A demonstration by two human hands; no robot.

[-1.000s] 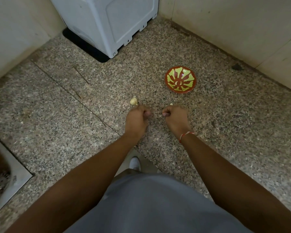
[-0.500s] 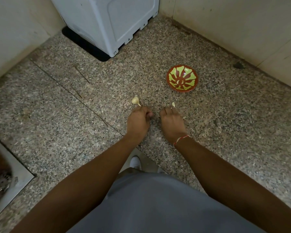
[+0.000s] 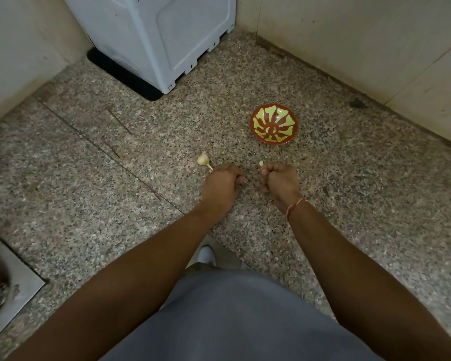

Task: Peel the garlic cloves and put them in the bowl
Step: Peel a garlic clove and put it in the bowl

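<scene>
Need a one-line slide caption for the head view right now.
Left hand holds garlic bulb by its stem, right hand pinches a clove; patterned bowl beyond.

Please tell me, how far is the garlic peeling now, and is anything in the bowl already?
Done: nothing that shows; the red and green bowl looks empty. In hand: the left hand holds a garlic bulb by its stem, and the right hand pinches a small pale piece, probably a clove. Left: peeling the cloves and putting them into the bowl.
</scene>
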